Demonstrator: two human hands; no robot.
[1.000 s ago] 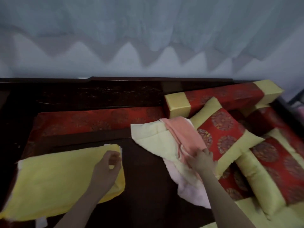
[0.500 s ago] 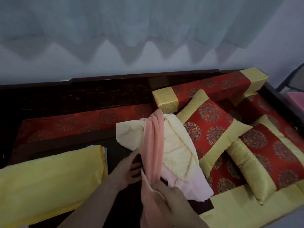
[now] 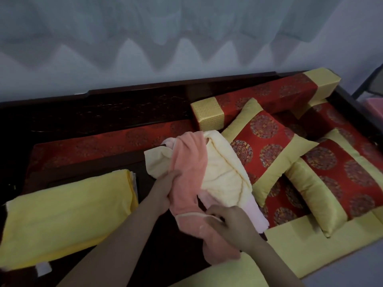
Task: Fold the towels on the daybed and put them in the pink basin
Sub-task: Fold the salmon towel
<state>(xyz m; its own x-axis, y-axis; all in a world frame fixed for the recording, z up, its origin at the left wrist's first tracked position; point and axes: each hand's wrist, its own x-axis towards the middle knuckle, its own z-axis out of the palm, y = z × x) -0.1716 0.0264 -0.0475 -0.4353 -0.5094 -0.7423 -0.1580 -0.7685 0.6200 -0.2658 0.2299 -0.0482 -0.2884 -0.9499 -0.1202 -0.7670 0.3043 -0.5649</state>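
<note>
Both hands were on the salmon towel (image 3: 187,162), which lay as a bunched strip across the pile of unfolded towels mid-daybed (image 3: 103,121). L hand (image 3: 165,189) gripped it approx. halfway along, fingers curled round its left edge. R hand (image 3: 230,223) pinched the pale hem nr the strip's near end, fingers bent onto the cloth. The part below that hand sat crumpled over the dark wood seat.

Under the salmon towel lay a cream towel (image 3: 223,175), rumpled, w/ one corner poking out to the left and the bulk spreading right till it touched the red-and-gold pillow (image 3: 267,146). A pale pink towel (image 3: 257,214) was at the bottom of the pile, showing at the near right edge, just beside the R hand.

A yellow towel (image 3: 62,224) lay folded flat on the seat to the left, beside the L forearm and apart from the pile, w/ a small white tag (image 3: 43,268) at its near edge.

A red bolster (image 3: 259,100) w/ gold ends ran along the back rail. A 2nd pillow (image 3: 339,175) leaned further right, and a yellow-green seat cushion (image 3: 300,245) filled the near right. At the far right edge, past the daybed's end, a pink shape (image 3: 374,104) was cut off by the frame; couldn't tell what it was.
</note>
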